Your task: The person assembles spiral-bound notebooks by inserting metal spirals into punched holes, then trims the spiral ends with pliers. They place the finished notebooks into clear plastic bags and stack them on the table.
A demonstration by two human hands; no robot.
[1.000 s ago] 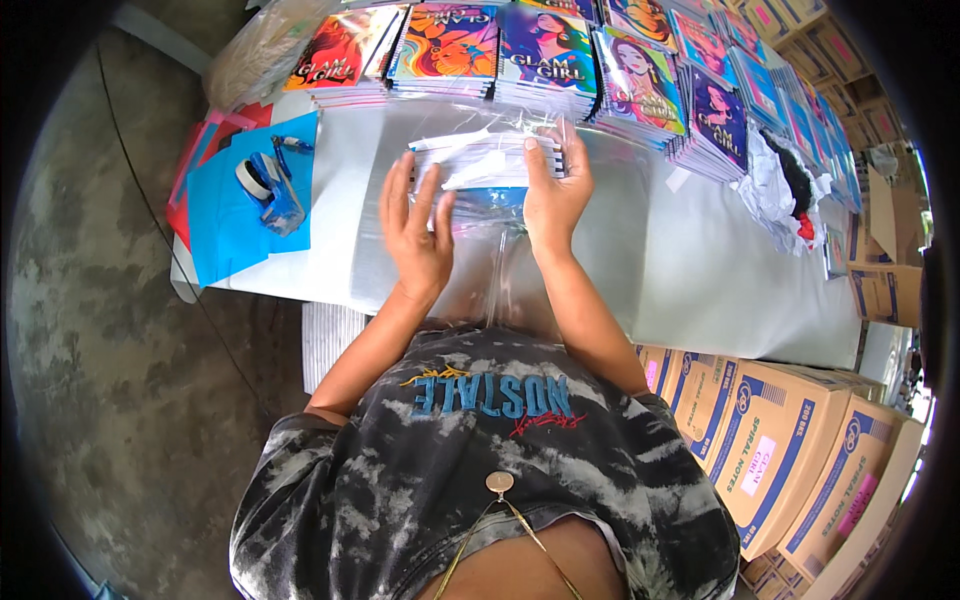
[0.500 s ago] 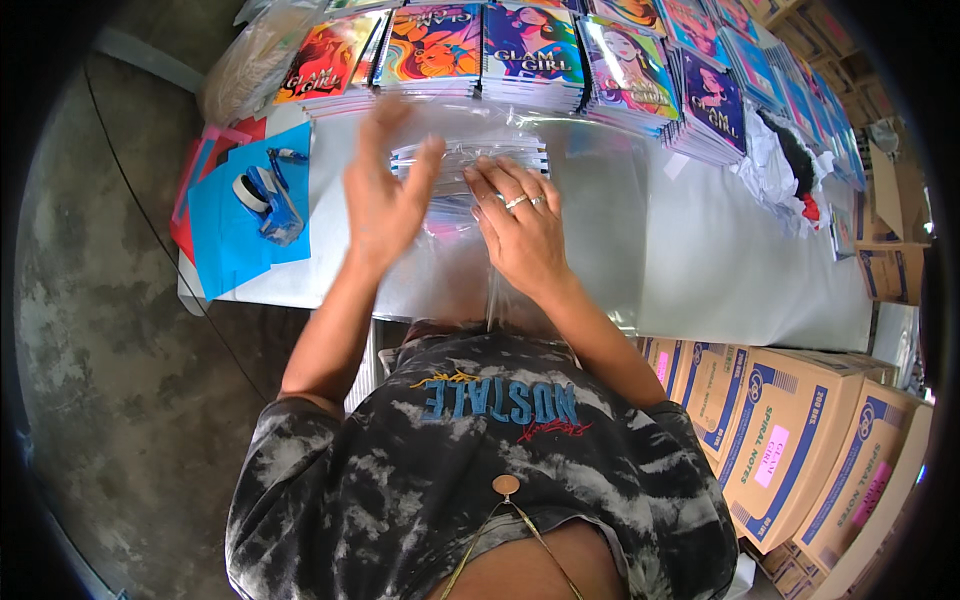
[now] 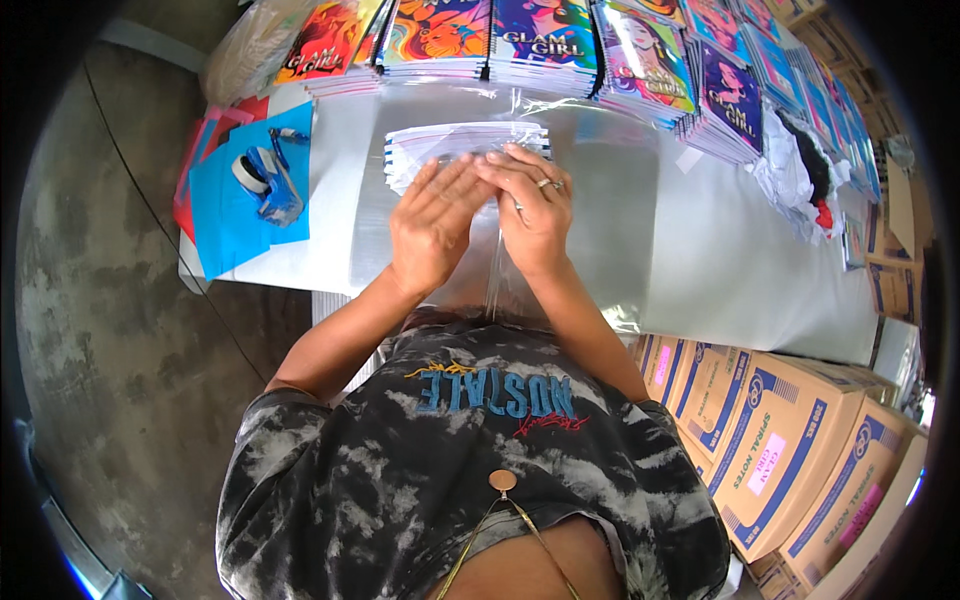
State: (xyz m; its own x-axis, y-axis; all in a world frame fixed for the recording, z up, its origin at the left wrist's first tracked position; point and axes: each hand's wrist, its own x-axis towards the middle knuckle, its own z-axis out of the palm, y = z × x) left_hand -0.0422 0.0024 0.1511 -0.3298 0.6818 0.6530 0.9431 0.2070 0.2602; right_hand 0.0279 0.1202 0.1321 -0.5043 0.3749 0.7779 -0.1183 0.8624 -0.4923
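Note:
A stack of spiral notebooks [image 3: 463, 137] stands on the table before me, its page edges and dark coils showing at the sides. Clear plastic film [image 3: 603, 215] is spread beneath and around it, and some of it appears folded over the stack. My left hand [image 3: 437, 222] lies with outstretched fingers on the near part of the stack. Beside it my right hand [image 3: 533, 208], with rings on, rests with its fingers extended and its fingertips meeting those of the left. The palms hide the notebooks' near part. I see nothing gripped in either hand.
Stacks of colourful notebooks [image 3: 545, 38] line the far side of the table [image 3: 750, 270]. A blue tape dispenser [image 3: 268, 190] lies on blue sheets [image 3: 215, 215] at left. Crumpled white paper [image 3: 790, 180] sits at right. Cardboard boxes [image 3: 775, 450] are stacked at lower right.
My left hand has come down from above the stack's left side onto its near part, beside the right hand. The right hand has shifted slightly, its fingers now meeting the left's.

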